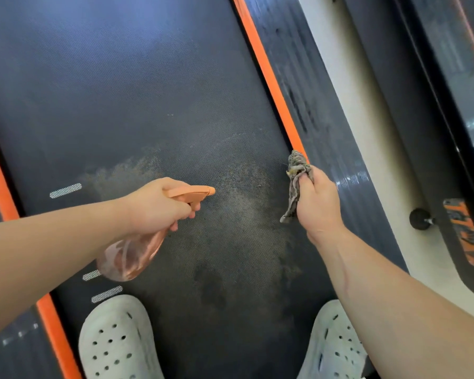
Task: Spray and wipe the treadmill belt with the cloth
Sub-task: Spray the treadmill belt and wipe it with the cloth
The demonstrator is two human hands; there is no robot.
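The dark textured treadmill belt (126, 86) fills the view, with a wet, mottled patch in its middle below the hands. My left hand (155, 207) grips an orange translucent spray bottle (129, 258), fingers on the trigger, nozzle pointing right over the belt. My right hand (316, 203) holds a bunched grey patterned cloth (294, 184) above the belt's right side, near the orange strip. The cloth hangs clear of the belt surface as far as I can tell.
Orange strips (268, 77) run along both belt edges, with dark side rails (312, 86) outside them. Two white perforated clogs (115, 343) stand on the belt at the bottom. A pale floor strip and a second machine with a black knob (419, 218) lie to the right.
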